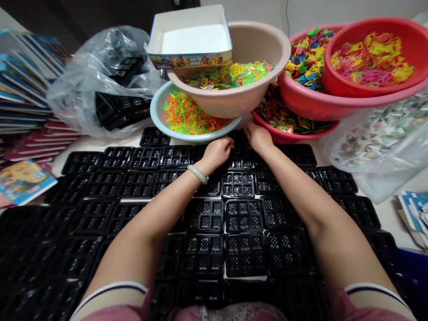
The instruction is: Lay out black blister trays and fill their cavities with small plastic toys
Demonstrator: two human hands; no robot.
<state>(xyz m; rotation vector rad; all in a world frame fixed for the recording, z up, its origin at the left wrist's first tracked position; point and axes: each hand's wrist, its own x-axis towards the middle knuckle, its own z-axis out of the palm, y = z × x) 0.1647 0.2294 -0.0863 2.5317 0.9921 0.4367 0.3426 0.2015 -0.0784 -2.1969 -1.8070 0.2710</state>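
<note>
Two hands on gridded plastic trays

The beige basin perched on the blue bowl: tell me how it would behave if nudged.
The beige basin probably tips easily: it sits tilted on the blue bowl's rim. It looks like thin plastic, so likely light, though the coloured plastic pieces add some weight. The white box resting on its edge could slide off.

Fingertips of the right hand are hidden under the beige bowl; its hold is unclear.
</note>
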